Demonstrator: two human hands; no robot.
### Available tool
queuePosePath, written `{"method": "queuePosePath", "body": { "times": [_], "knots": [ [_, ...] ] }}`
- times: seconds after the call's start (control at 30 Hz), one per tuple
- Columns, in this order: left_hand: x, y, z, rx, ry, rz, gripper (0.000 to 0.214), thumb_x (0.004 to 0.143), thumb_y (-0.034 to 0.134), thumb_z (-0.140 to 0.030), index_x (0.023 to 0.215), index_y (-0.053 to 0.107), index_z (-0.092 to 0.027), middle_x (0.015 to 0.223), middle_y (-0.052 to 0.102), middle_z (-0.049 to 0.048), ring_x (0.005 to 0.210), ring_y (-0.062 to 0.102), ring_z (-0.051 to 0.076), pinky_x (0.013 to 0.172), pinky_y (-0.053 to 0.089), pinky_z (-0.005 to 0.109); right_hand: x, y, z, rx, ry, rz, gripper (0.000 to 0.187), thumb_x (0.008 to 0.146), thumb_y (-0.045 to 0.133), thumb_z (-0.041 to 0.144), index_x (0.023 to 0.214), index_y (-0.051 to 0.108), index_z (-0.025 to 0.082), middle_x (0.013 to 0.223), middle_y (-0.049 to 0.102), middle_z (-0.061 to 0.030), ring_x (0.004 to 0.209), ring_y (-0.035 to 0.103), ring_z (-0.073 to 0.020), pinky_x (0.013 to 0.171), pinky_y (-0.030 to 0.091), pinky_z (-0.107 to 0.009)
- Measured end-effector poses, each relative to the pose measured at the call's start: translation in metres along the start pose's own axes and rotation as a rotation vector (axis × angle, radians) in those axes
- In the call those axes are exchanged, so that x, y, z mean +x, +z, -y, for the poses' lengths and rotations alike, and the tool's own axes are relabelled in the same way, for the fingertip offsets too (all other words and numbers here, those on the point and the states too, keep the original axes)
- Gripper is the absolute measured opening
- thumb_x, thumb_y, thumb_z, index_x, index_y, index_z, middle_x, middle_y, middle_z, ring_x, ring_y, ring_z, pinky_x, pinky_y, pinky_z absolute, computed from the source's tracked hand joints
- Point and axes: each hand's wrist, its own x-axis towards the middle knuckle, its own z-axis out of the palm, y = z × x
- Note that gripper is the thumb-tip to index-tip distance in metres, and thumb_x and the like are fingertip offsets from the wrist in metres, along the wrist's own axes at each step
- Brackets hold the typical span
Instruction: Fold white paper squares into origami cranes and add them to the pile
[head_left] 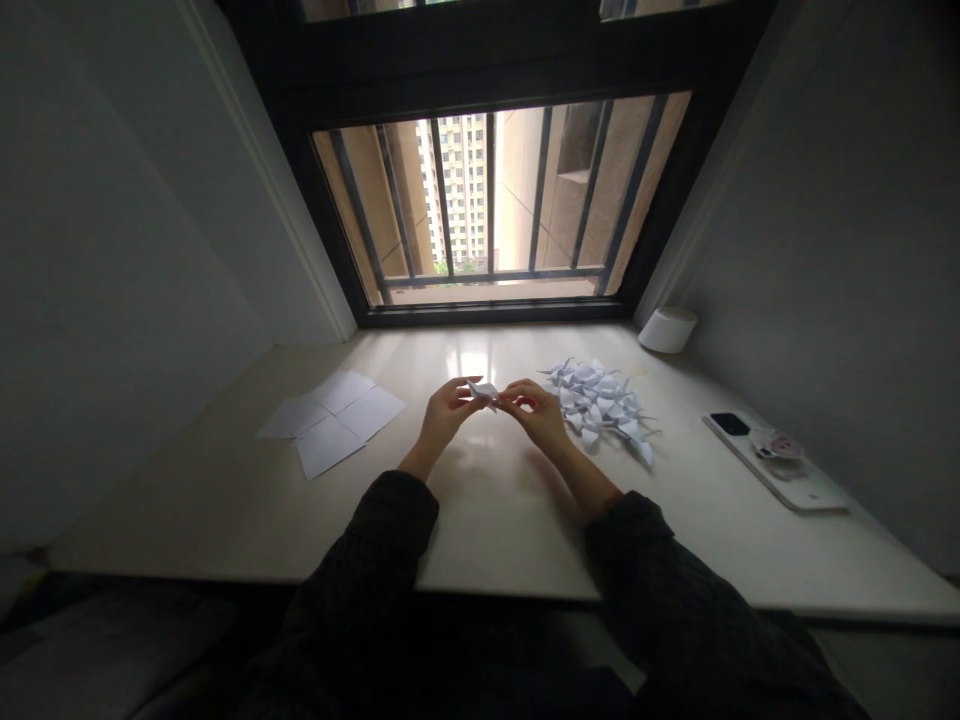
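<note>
Sleeves (386,525) meet hands (448,408) holding folded paper (483,390), the white cylinder's (666,332) interior hidden.

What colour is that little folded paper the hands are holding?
The folded paper is plain white, seen best in the head view.

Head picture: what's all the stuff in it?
Folded paper piece: one, white, centre.
Folded paper shapes: uncountable pile, white, right.
Square paper sheets: several, white, left.
Phone with round grip: one, white, right.
Rounded object: one, white, back right.
Glossy counter: one, cream, underneath.
Framed window: one, black, back.
Upright bars: several, dark, outside.
Tall building: one, cream, outside.
Walls: two, grey, sides.
Left hand: one, bare, centre.
Right hand: one, bare, centre.
Cloth sleeves: two, black, bottom.
</note>
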Motion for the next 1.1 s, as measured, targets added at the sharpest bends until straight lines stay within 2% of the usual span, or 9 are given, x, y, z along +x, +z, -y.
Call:
{"method": "queuePosePath", "body": {
  "times": [0.27, 0.57, 0.67, 0.8, 1.1],
  "knots": [
    [0.0, -0.001, -0.005, 0.049, -0.086, 0.003, 0.051, 0.067, 0.074, -0.041, 0.11, 0.063, -0.016, 0.084, 0.071, 0.0068, 0.071, 0.066, 0.016, 0.066, 0.045, 0.026, -0.003, 0.0, 0.012, -0.152, -0.169, -0.006, 0.012, 0.079, 0.067, 0.033, 0.084, 0.073, 0.024, 0.084, 0.064, -0.0047, 0.077, 0.06, -0.0169, 0.061, 0.05, -0.03],
    [-0.001, -0.004, -0.004, 0.021, -0.166, 0.048, 0.051, 0.071, 0.07, -0.045, 0.113, 0.061, -0.018, 0.088, 0.07, 0.0066, 0.074, 0.066, 0.016, 0.069, 0.044, 0.027, -0.006, -0.001, 0.024, -0.285, -0.262, -0.067, 0.012, 0.084, 0.062, 0.029, 0.091, 0.071, 0.025, 0.083, 0.062, -0.0041, 0.073, 0.058, -0.016, 0.062, 0.051, -0.03],
    [-0.002, -0.003, -0.006, 0.028, -0.166, 0.064, 0.05, 0.072, 0.07, -0.046, 0.113, 0.061, -0.018, 0.087, 0.07, 0.0064, 0.075, 0.065, 0.017, 0.07, 0.044, 0.027, -0.007, -0.002, 0.024, -0.399, -0.339, -0.08, 0.018, 0.085, 0.059, 0.027, 0.1, 0.069, 0.025, 0.088, 0.063, -0.0053, 0.079, 0.059, -0.0182, 0.071, 0.052, -0.034],
    [-0.003, -0.002, -0.007, 0.044, -0.169, 0.127, 0.048, 0.072, 0.07, -0.043, 0.112, 0.061, -0.018, 0.088, 0.069, 0.006, 0.075, 0.065, 0.016, 0.07, 0.044, 0.027, -0.009, -0.002, 0.023, -0.525, -0.427, -0.045, 0.031, 0.084, 0.058, 0.023, 0.114, 0.063, 0.026, 0.098, 0.063, -0.0072, 0.094, 0.057, -0.0221, 0.083, 0.05, -0.04],
    [-0.007, 0.008, -0.002, 0.05, -0.149, 0.306, 0.041, 0.07, 0.073, -0.037, 0.104, 0.065, -0.015, 0.086, 0.069, 0.0072, 0.076, 0.064, 0.017, 0.068, 0.045, 0.027, -0.008, -0.008, 0.015, -0.593, -0.425, 0.026, 0.033, 0.079, 0.062, 0.022, 0.11, 0.066, 0.03, 0.097, 0.062, -0.0062, 0.09, 0.054, -0.0224, 0.078, 0.048, -0.039]
  ]
}}
